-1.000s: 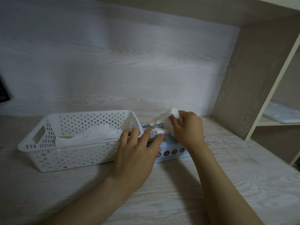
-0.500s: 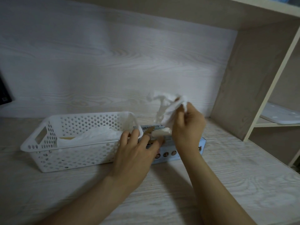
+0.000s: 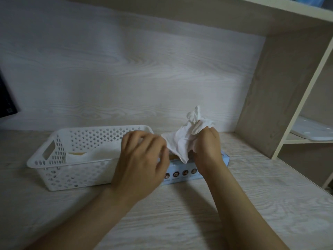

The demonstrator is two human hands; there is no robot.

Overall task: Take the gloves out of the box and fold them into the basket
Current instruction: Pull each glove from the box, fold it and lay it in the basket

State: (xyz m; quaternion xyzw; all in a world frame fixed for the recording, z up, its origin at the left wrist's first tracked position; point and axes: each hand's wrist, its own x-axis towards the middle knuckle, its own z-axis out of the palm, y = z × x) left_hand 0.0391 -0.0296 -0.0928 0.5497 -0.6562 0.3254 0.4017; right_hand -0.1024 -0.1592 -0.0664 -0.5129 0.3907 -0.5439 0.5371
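Lifted off the box, the left hand now meets the glove, which the right hand pinches at its upper end, just above the box. The left fingers are curled at the glove's left corner and seem to pinch it, though the contact is hidden. A pale wood-grain tabletop carries a rigid white perforated plastic basket with a slot handle, already holding flat white gloves. Touching its right end lies the light-blue cardboard box. The glove is thin, crinkled and limp, so the fold likely goes best if both hands pull it taut and flat, then double it evenly before lowering it in.
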